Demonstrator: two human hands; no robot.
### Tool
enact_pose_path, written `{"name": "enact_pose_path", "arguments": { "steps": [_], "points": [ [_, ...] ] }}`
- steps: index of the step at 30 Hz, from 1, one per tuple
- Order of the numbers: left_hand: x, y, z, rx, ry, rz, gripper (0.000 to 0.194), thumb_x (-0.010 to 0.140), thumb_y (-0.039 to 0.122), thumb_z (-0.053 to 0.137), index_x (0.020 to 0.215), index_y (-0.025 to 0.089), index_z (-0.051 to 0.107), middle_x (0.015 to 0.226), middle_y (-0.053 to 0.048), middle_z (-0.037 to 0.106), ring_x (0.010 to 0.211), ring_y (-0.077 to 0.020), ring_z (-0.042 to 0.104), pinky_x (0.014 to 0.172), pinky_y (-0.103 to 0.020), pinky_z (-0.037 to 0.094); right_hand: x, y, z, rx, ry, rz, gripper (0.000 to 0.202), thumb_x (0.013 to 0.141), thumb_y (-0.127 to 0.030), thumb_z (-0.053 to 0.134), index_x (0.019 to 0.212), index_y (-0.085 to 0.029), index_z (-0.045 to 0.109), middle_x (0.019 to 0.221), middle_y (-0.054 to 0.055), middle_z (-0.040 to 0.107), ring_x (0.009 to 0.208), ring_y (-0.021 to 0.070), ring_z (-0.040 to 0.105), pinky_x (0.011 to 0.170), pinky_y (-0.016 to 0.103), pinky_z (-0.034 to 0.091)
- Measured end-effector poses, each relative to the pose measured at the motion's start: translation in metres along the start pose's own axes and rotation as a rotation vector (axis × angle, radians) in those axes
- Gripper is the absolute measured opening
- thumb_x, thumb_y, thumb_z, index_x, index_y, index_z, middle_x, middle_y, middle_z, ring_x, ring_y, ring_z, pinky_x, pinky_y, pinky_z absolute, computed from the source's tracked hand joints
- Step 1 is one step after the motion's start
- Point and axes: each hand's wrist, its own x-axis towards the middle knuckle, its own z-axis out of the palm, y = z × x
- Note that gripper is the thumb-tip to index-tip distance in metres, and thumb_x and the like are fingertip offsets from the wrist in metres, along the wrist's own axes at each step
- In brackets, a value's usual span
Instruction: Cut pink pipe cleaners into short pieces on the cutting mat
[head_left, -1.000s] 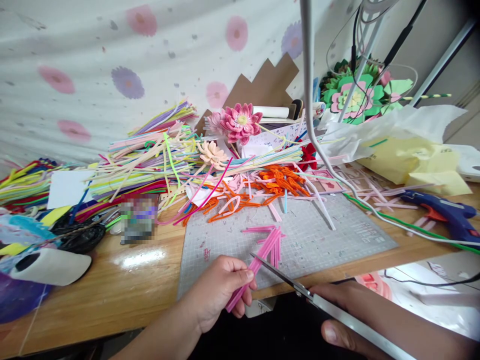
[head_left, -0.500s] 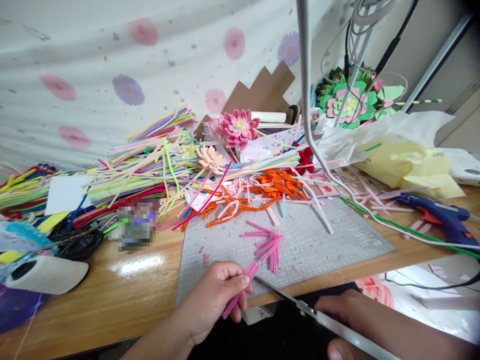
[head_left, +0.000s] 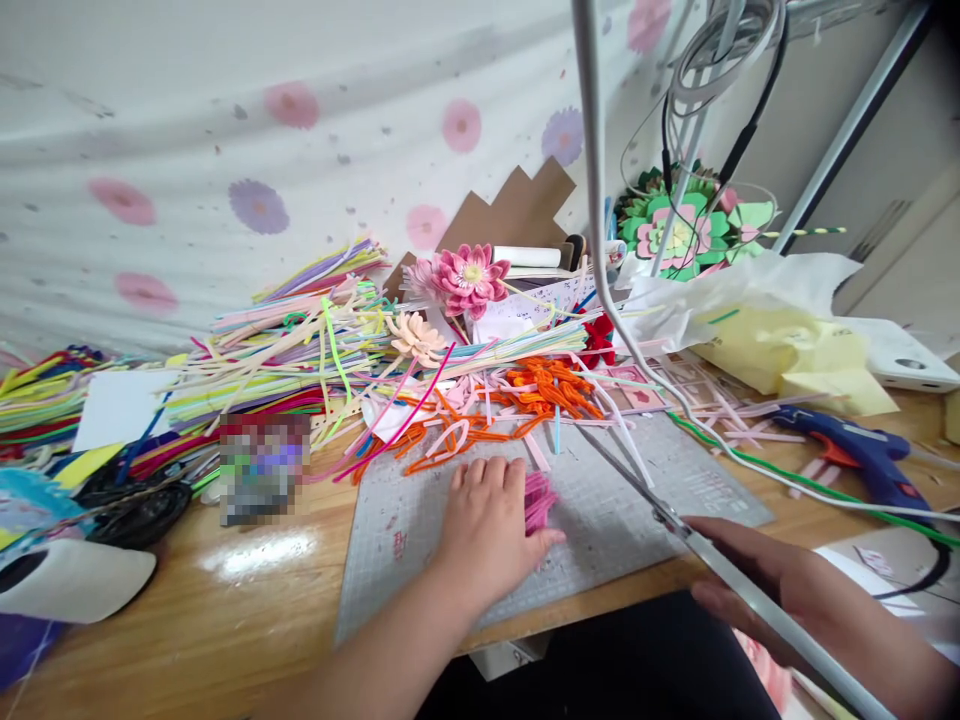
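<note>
My left hand (head_left: 487, 520) lies palm down on the grey cutting mat (head_left: 600, 540), its fingers stretched out beside short pink pipe cleaner pieces (head_left: 538, 500), the thumb apart on their near side. Part of the pink pile is hidden by the hand. In my right hand (head_left: 757, 570) is a pair of long metal scissors (head_left: 667, 515), their blades pointing forward and left over the mat. Orange pipe cleaners (head_left: 551, 388) lie tangled at the mat's back edge, with pale pink strips around them.
Bundles of coloured pipe cleaners (head_left: 277, 350) fill the back left. A pink flower (head_left: 471, 280) and a cream flower (head_left: 415, 338) stand behind the mat. At right are a blue glue gun (head_left: 847, 445) and a white cable (head_left: 652, 365). A white roll (head_left: 75, 580) sits far left.
My left hand has moved forward from the front edge to the pile on the mat; the pink pieces it gripped no longer show in its fingers. My right hand has shifted right and forward with the scissors.
</note>
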Motion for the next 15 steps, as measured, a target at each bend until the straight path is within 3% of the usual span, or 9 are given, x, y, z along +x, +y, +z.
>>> {"name": "enact_pose_path", "arguments": {
  "steps": [2, 5, 7, 10, 12, 15],
  "points": [
    [-0.003, 0.000, 0.001, 0.019, -0.028, -0.032, 0.047, 0.072, 0.048, 0.063, 0.108, 0.017, 0.058, 0.103, -0.013, 0.061, 0.100, -0.0335, 0.053, 0.089, -0.050, 0.039, 0.009, 0.000, -0.001, -0.039, 0.031, 0.018, 0.051, 0.081, -0.046, 0.052, 0.125, -0.019, 0.055, 0.098, 0.008, 0.069, 0.091, 0.0266, 0.066, 0.074, 0.028, 0.054],
    [-0.004, -0.004, -0.001, -0.017, -0.116, -0.053, 0.016, 0.079, 0.022, 0.050, 0.090, 0.015, 0.060, 0.093, -0.014, 0.062, 0.092, -0.0320, 0.056, 0.082, -0.047, 0.041, 0.029, -0.004, -0.002, -0.207, 0.216, 0.059, 0.054, 0.076, -0.039, 0.049, 0.126, -0.019, 0.053, 0.083, 0.006, 0.067, 0.073, 0.0257, 0.065, 0.063, 0.032, 0.051],
    [-0.003, -0.009, -0.002, -0.071, -0.155, -0.047, 0.016, 0.076, 0.011, 0.044, 0.084, 0.014, 0.058, 0.089, -0.015, 0.062, 0.090, -0.0319, 0.057, 0.081, -0.046, 0.041, 0.046, -0.006, -0.005, -0.304, 0.297, 0.076, 0.055, 0.074, -0.038, 0.050, 0.125, -0.018, 0.054, 0.072, 0.003, 0.064, 0.060, 0.0236, 0.061, 0.055, 0.032, 0.046],
    [-0.002, -0.021, -0.006, -0.137, -0.166, -0.048, 0.014, 0.079, 0.012, 0.041, 0.083, 0.016, 0.053, 0.086, -0.014, 0.062, 0.086, -0.0288, 0.058, 0.078, -0.043, 0.042, 0.071, -0.006, -0.012, -0.372, 0.371, 0.117, 0.057, 0.077, -0.043, 0.051, 0.126, -0.015, 0.054, 0.069, 0.003, 0.062, 0.059, 0.0244, 0.060, 0.053, 0.031, 0.042],
    [-0.003, -0.031, -0.009, -0.414, -0.167, -0.115, 0.013, 0.087, 0.020, 0.036, 0.086, 0.018, 0.049, 0.082, -0.010, 0.061, 0.076, -0.0224, 0.058, 0.069, -0.036, 0.044, 0.084, -0.002, -0.018, -0.419, 0.397, 0.146, 0.059, 0.078, -0.044, 0.052, 0.128, -0.012, 0.052, 0.071, 0.005, 0.063, 0.063, 0.0269, 0.061, 0.055, 0.032, 0.041],
    [-0.008, -0.046, -0.012, -1.233, -0.061, -0.244, 0.015, 0.091, 0.032, 0.040, 0.096, 0.020, 0.046, 0.072, 0.001, 0.053, 0.059, -0.0119, 0.050, 0.058, -0.025, 0.039, 0.092, 0.010, -0.024, -0.467, 0.438, 0.147, 0.060, 0.080, -0.040, 0.052, 0.131, -0.008, 0.049, 0.073, 0.009, 0.064, 0.066, 0.0296, 0.062, 0.058, 0.034, 0.041]
  ]
}}
